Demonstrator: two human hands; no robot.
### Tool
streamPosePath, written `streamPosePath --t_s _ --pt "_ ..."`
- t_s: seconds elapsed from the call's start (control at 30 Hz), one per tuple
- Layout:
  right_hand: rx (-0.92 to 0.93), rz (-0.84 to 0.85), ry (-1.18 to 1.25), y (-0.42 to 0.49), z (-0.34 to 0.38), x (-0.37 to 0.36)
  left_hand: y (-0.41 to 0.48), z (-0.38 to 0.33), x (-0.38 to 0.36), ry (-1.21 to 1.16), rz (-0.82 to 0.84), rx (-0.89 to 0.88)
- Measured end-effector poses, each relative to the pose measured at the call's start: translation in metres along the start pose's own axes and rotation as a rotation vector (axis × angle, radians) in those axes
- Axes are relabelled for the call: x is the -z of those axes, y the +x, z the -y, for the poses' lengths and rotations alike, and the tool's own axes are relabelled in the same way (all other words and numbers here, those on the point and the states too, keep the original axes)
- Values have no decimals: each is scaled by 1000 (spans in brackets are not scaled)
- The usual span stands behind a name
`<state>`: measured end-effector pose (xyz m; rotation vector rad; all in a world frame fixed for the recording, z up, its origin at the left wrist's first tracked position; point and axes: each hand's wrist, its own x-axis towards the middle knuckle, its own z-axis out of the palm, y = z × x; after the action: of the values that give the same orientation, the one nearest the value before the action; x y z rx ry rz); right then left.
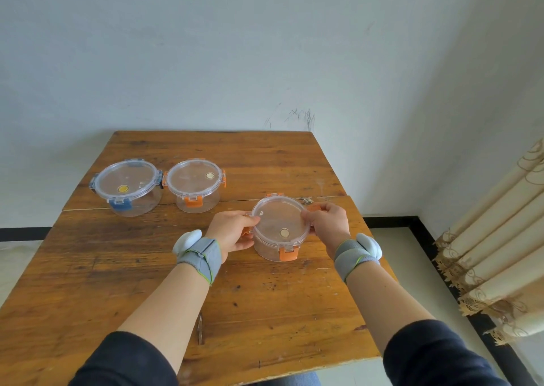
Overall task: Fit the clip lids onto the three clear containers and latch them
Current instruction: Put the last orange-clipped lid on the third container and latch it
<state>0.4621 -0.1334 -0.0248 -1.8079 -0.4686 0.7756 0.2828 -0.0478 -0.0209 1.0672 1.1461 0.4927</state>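
Three round clear containers stand on the wooden table [117, 282], each with a clip lid on top. The blue-clipped container [127, 184] is at the back left, with an orange-clipped container [194, 185] touching it on the right. A smaller orange-clipped container [281, 228] stands nearer me at the centre right. My left hand [232, 232] grips its left side over the left clip. My right hand [328, 223] pinches its right side at the right clip, which sticks outward. Its front clip is folded down.
The table's right edge runs close beside my right wrist. A beige curtain [500, 253] hangs at the far right over a pale floor. A white wall stands behind the table. Grey bands wrap both wrists.
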Motion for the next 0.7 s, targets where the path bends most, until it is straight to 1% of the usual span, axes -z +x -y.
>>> streamPosePath --t_s 0.07,0.17,0.27,0.33,0.4,0.53,0.7 --pt "3 9 7 1 -1 1 4 -2 0 8 15 23" --pt "10 17 -4 2 -2 1 13 -3 1 76 52 13" --pt "30 3 -41 2 -3 0 18 -7 -5 23 119 17" --pt "40 -2 -66 2 -4 0 19 -9 -12 -29 131 27" --pt "44 7 -93 2 -2 -1 21 -9 -15 -42 130 -1" --pt "49 12 -118 2 -1 -2 26 -11 -15 -15 167 -30" --pt "55 19 -133 2 -1 -1 27 -13 -15 120 185 -81"
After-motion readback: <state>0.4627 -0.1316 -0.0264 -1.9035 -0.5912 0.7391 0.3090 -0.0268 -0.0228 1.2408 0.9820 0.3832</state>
